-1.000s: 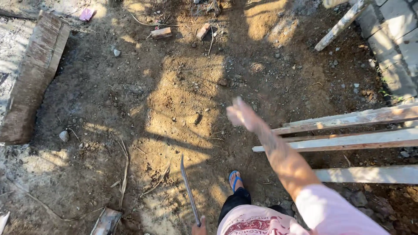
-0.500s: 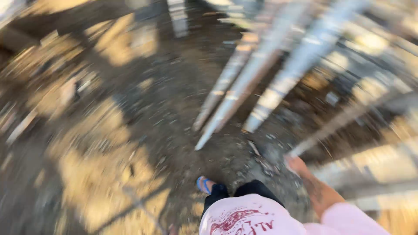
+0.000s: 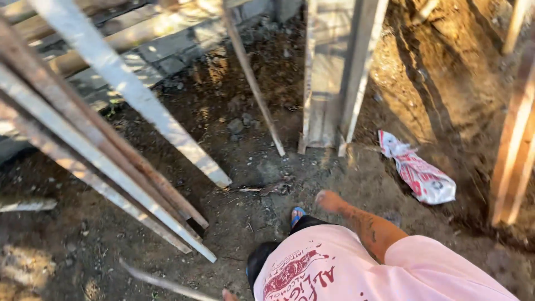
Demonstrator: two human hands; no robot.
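Observation:
My right hand (image 3: 329, 199) hangs low in front of me over the dirt, fingers curled in and holding nothing; the forearm behind it is bare. Only a sliver of my left hand (image 3: 228, 294) shows at the bottom edge. It grips a long thin blade (image 3: 161, 281), blurred, that points left just above the ground. My pink shirt fills the bottom of the view, and my foot in a blue sandal (image 3: 297, 214) stands just below the right hand.
Several long pale wooden battens (image 3: 128, 167) slant across the left. A thin stick (image 3: 253, 89) and an upright board frame (image 3: 329, 83) stand ahead. A crumpled red-and-white bag (image 3: 421, 175) lies right, by a dug earth trench (image 3: 446, 83). Concrete blocks (image 3: 161, 53) lie top left.
The view has swung from open sunlit dirt to the leaning battens and board frame. My right arm has dropped from reaching forward to hanging low. The blade stays in my left hand.

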